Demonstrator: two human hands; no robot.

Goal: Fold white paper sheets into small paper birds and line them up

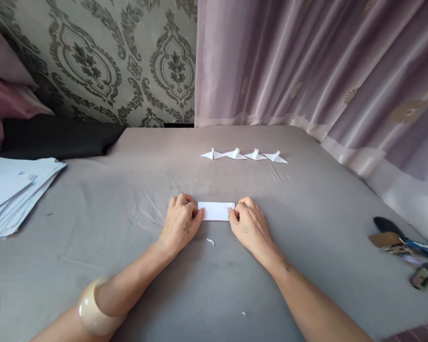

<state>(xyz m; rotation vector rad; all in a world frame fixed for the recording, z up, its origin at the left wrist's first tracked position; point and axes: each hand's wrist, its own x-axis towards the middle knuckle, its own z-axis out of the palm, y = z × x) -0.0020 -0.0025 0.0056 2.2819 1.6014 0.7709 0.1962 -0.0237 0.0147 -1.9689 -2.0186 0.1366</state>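
Observation:
A small white folded paper point(217, 212) lies between my two hands on the grey sheet. My left hand point(181, 218) pinches its left end, thumb on top and fingers curled. At the right end, my right hand point(248, 222) grips the paper the same way, near a small creased corner. The underside of the paper is hidden. Just below it lies a thin torn paper strip point(210, 242). Beyond my hands, several white folded paper figures point(237, 154) with pointed ends stand in a row.
A stack of white papers point(17, 190) sits at the left, near a black cloth or cover point(57, 137). On the right are keys point(395, 248) and a small dark patterned object point(424, 276). A paper scrap point(243, 314) lies near me. Purple curtains point(288, 61) hang behind.

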